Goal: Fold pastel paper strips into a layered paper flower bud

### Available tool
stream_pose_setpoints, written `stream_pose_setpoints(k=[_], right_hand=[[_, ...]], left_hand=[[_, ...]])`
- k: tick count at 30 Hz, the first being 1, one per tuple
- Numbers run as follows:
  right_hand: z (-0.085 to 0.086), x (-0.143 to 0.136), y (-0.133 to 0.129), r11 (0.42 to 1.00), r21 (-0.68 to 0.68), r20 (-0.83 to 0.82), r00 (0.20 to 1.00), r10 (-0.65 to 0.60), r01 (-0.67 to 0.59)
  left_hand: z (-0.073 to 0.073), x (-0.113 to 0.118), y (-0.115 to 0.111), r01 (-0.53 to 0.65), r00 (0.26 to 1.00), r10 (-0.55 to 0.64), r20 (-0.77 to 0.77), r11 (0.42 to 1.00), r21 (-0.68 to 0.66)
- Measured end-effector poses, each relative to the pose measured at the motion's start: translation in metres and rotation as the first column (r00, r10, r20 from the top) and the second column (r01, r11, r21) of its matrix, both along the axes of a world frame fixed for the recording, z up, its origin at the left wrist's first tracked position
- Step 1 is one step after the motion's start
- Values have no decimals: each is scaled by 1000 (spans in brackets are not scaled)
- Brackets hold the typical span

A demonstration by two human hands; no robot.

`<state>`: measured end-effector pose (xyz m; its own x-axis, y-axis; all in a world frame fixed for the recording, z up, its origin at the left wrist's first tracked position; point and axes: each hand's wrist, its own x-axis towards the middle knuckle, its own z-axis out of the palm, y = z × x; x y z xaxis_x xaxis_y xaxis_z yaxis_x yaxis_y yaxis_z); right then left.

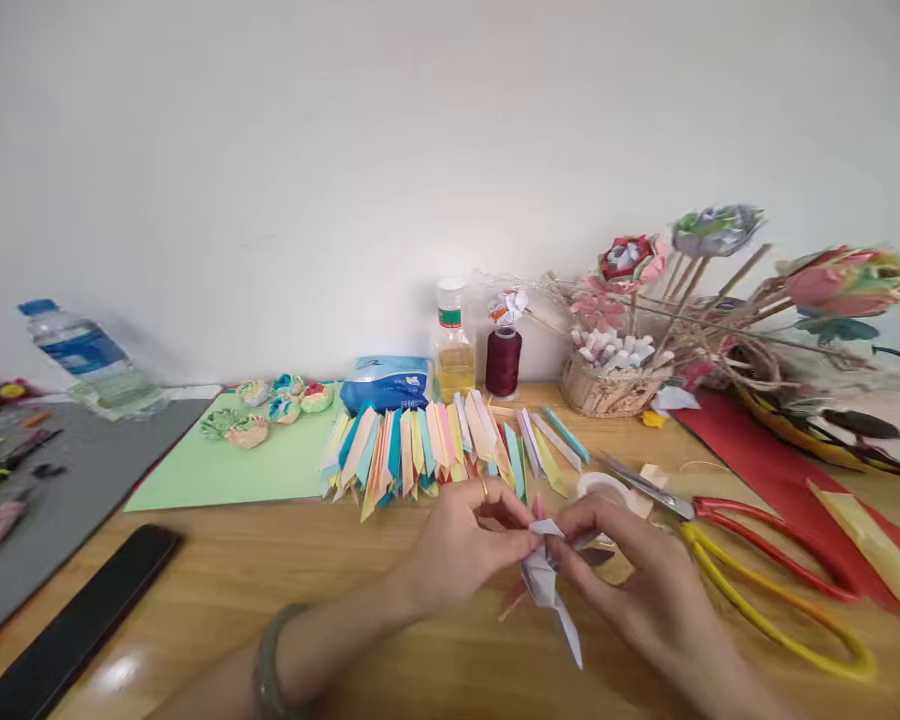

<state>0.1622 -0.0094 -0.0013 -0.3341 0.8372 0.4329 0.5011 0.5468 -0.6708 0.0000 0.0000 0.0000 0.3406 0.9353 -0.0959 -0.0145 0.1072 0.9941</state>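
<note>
A folded piece of pale lavender paper hangs between my two hands over the wooden table, a pointed strip reaching down from it. My left hand, with a ring and a green bangle on the wrist, pinches its upper left edge between thumb and forefinger. On the other side, my right hand holds the same paper with thumb and fingertips. Pinkish paper tips show behind it, partly hidden by the hands. Just beyond my fingers lies a white roll of tape. Long folded strips of coloured paper stand in a row behind my left hand.
Scissors with red and yellow handles lie at right, near red paper. Behind stand a tissue pack, an oil bottle, a thread spool and a basket. A phone and water bottle are left.
</note>
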Motion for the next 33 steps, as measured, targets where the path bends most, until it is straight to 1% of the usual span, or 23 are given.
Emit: stream_pose_setpoints(k=[3, 5, 7, 9, 11, 12, 13, 14, 15, 16, 18, 19, 20, 21, 22, 23, 24, 25, 26, 28, 30, 31, 33], right_hand=[[4, 0, -1, 1000, 13, 12, 1000, 7, -7], [4, 1, 0, 998, 68, 34, 999, 0, -2], [2, 3, 1, 986, 166, 69, 998, -12, 1], [0, 5, 2, 958, 286, 105, 994, -28, -3], [-2, 6, 3, 928, 373, 139, 989, -40, -15], [-2, 6, 3, 916, 400, 154, 987, -39, -26], [-3, 7, 3, 907, 418, 165, 986, -31, -42], [-3, 7, 3, 902, 428, 174, 985, -18, -59], [-3, 8, 3, 898, 433, 179, 984, -8, -72], [-4, 8, 3, 896, 436, 181, 983, -1, -80], [-5, 10, 3, 896, 438, 173, 985, 4, -81], [-5, 12, 4, 894, 440, 169, 986, 6, -80], [-6, 13, 5, 891, 447, 165, 986, 10, -84], [-6, 14, 5, 885, 457, 163, 986, 19, -92], [-6, 15, 6, 878, 466, 168, 985, 33, -109], [-6, 16, 7, 872, 473, 179, 983, 46, -127], [-5, 16, 7, 868, 479, 187, 981, 47, -133], [-4, 17, 7, 869, 482, 178, 984, 32, -115], [-3, 17, 7, 878, 474, 146, 989, -1, -69], [0, 17, 7, 921, 384, 58, 994, -97, 67], [2, 15, 6, 962, 208, 1, 984, -179, 174], [3, 14, 5, 976, 108, 2, 982, -188, 187], [3, 11, 5, 985, -69, 19, 988, -156, 157]], left_hand=[[-1, 0, -1, -23, 999, 24, -31, 999, 49], [-3, 1, -3, -39, 996, 50, -74, 990, 138], [-6, 3, -4, -61, 986, 101, -134, 960, 272], [-9, 4, -5, -89, 968, 181, -175, 895, 438], [-12, 5, -5, -93, 950, 250, -189, 800, 593], [-13, 5, -6, -83, 944, 270, -192, 754, 652], [-13, 4, -6, -64, 943, 270, -195, 722, 689], [-12, 3, -6, -46, 948, 252, -197, 716, 697], [-10, 2, -6, -37, 957, 220, -187, 736, 676], [-8, 1, -6, -43, 971, 178, -157, 784, 619], [-4, -1, -5, -76, 994, 102, -43, 910, 408], [-1, -2, -4, -75, 997, 74, 13, 958, 275], [0, -2, -3, -59, 997, 51, 53, 985, 163], [2, -2, -1, -36, 997, 30, 72, 996, 82], [2, -2, 0, 23, 997, -23, 79, 1000, 6], [2, -1, 2, 43, 997, -42, 67, 999, -23], [1, 0, 3, 22, 999, -21, 44, 1000, -2], [0, 0, 4, -28, 999, 27, 20, 999, 44], [-1, 0, 5, -71, 997, 71, -1, 990, 119], [-5, 0, 5, -139, 986, 160, -41, 939, 314], [-8, -1, 4, -150, 976, 209, -64, 852, 502], [-10, -2, 3, -145, 971, 226, -71, 803, 578], [-12, -2, 2, -128, 965, 251, -72, 697, 705]])
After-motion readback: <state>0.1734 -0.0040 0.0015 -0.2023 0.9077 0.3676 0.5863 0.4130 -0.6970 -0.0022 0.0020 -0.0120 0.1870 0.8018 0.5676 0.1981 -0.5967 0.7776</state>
